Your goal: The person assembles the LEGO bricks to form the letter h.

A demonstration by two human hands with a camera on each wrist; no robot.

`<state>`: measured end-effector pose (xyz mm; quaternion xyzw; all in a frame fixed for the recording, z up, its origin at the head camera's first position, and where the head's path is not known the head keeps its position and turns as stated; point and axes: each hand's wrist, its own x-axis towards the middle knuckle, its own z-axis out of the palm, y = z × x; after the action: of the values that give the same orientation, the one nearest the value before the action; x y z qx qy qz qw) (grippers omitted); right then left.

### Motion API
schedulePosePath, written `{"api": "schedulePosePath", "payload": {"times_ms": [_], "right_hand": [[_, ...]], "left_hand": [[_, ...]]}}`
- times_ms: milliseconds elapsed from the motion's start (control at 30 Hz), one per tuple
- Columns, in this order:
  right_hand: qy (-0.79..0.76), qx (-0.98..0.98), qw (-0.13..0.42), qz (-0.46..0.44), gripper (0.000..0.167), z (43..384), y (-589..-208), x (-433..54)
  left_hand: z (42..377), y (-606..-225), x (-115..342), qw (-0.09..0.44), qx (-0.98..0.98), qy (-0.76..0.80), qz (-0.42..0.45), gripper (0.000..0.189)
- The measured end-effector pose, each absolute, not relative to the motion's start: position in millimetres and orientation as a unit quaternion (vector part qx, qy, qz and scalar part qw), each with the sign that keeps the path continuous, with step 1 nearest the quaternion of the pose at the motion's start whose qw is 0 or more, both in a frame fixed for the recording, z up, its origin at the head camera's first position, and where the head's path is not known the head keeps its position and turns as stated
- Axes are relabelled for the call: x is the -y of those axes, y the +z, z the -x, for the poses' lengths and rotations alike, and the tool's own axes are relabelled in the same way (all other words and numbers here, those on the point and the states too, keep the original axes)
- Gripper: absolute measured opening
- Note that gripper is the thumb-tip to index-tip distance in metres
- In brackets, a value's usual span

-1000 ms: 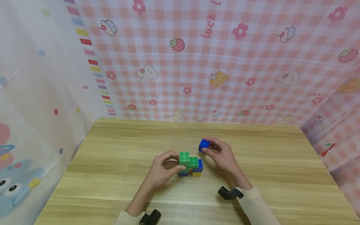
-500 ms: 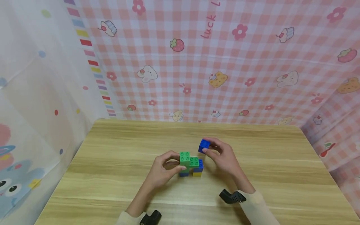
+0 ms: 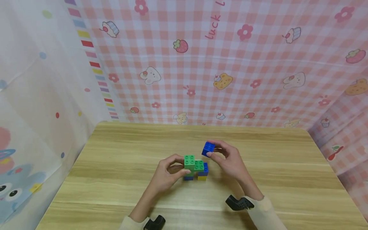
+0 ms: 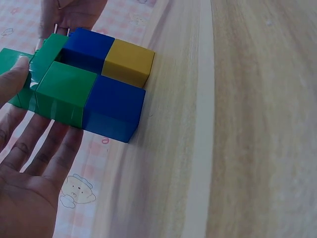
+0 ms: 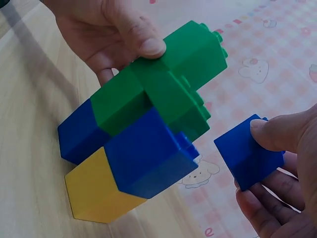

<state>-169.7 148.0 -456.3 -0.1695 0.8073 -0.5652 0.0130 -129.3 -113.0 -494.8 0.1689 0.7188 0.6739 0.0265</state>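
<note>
A small structure of toy building bricks stands on the table in front of me, gripped by my left hand (image 3: 165, 174) from the left, thumb and fingers on opposite sides of its green bricks (image 3: 189, 161). One leg ends in a blue brick (image 4: 114, 106). The other has a yellow brick (image 5: 96, 193) under a blue brick (image 5: 151, 156), and a green brick (image 5: 173, 101) bridges the two legs. Behind and right of the structure, my right hand (image 3: 230, 161) pinches a separate blue brick (image 3: 208, 148) between thumb and fingers, raised and apart from the structure.
The wooden table (image 3: 126, 140) runs back to a pink checked cloth (image 3: 166, 80) hanging behind it. A white patterned cloth (image 3: 57, 86) hangs at the left. Black devices (image 3: 240, 203) sit at both wrists, by the cream sleeves.
My right wrist has drifted slightly right and toward me, and its blue brick has tilted a little. The left hand and the structure stay almost where they were.
</note>
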Motion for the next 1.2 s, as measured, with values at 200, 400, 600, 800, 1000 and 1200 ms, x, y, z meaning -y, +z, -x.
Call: {"api": "schedulePosePath", "payload": {"times_ms": [200, 400, 600, 800, 1000, 1200], "right_hand": [[-0.563, -0.806, 0.0, 0.183, 0.039, 165.9, -448.0, -146.8], [-0.569, -0.798, -0.007, 0.199, 0.039, 163.1, -440.6, -144.4], [-0.567, -0.796, -0.009, 0.213, 0.039, 159.5, -432.6, -140.3], [-0.563, -0.793, -0.011, 0.231, 0.039, 156.7, -425.1, -135.3], [-0.564, -0.788, -0.009, 0.246, 0.038, 154.1, -419.7, -131.3], [-0.564, -0.782, -0.005, 0.266, 0.038, 151.6, -415.2, -127.2]], "left_hand": [[129.3, -494.1, 112.7, 0.03, -0.719, 0.675, -0.162, 0.027], [129.2, -494.7, 112.1, 0.028, -0.721, 0.673, -0.162, 0.027], [129.1, -493.5, 112.3, 0.029, -0.722, 0.673, -0.159, 0.027], [129.3, -493.4, 112.1, 0.025, -0.723, 0.672, -0.158, 0.028], [129.4, -493.5, 110.3, 0.018, -0.721, 0.674, -0.162, 0.028], [129.2, -494.1, 108.6, 0.013, -0.716, 0.678, -0.165, 0.028]]}}
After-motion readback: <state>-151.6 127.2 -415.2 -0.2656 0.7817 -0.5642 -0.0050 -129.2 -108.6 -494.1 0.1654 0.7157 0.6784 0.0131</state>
